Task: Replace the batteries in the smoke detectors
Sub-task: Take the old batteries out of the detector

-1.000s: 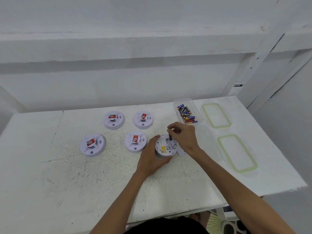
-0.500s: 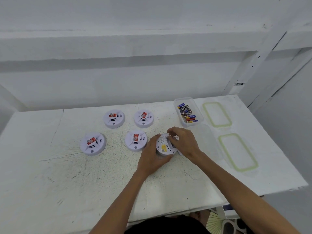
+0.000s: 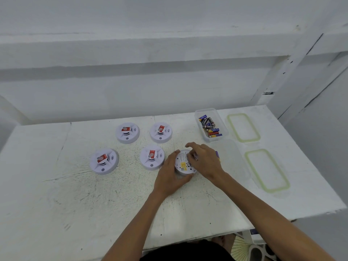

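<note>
A white smoke detector (image 3: 183, 165) lies upside down on the white table (image 3: 94, 194), its labelled back facing up. My left hand (image 3: 169, 178) grips its near left rim. My right hand (image 3: 205, 162) lies over its right half, with thumb and fingers curled down at the battery compartment around a battery that they mostly hide. A clear box (image 3: 198, 117) at the back right holds several loose batteries (image 3: 210, 127). A purple battery (image 3: 217, 153) shows just beyond my right hand.
Four more detectors stand face up to the left, each with a red tag: (image 3: 104, 161), (image 3: 152, 157), (image 3: 127, 132), (image 3: 161, 132). A second clear box (image 3: 232, 157) and two green-rimmed lids (image 3: 243, 127), (image 3: 267, 170) lie on the right. The table's right edge is near the lids.
My right hand, which held a dark battery upright above the detector, has come down onto the compartment and now covers it. My left hand kept its grip on the detector.
</note>
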A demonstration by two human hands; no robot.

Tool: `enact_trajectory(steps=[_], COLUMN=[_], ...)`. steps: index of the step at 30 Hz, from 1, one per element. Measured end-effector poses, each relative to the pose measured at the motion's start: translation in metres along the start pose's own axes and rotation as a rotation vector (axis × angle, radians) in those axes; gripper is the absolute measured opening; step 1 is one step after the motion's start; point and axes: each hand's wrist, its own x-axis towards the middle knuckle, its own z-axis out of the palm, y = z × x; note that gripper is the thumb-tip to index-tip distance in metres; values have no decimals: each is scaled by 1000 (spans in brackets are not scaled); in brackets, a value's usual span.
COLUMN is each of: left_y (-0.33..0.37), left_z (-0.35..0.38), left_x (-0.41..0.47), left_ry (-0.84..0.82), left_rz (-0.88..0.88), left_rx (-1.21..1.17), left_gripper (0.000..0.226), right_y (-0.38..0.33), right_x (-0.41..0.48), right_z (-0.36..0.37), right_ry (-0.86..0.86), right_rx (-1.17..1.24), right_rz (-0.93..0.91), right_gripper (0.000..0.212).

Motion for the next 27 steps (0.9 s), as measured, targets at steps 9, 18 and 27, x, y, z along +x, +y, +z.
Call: enact_trajectory(steps=[9,18,27], left_y=[-2,-1,2], left_z=[2,0,-1], left_x=[0,1,7], left_ry=[-17,-10,-7], left_rz=[-21,-56,-90], left_rx=[20,-29,-49], left_gripper=[100,99,98], right_y=[4,9,76], right_x=[2,25,96], right_z=[9,-15,-24], right_ry=[-38,57,-25], right_rx=[-136,85,-30], right_rz=[-110,46,302], right_gripper=[9,10,26])
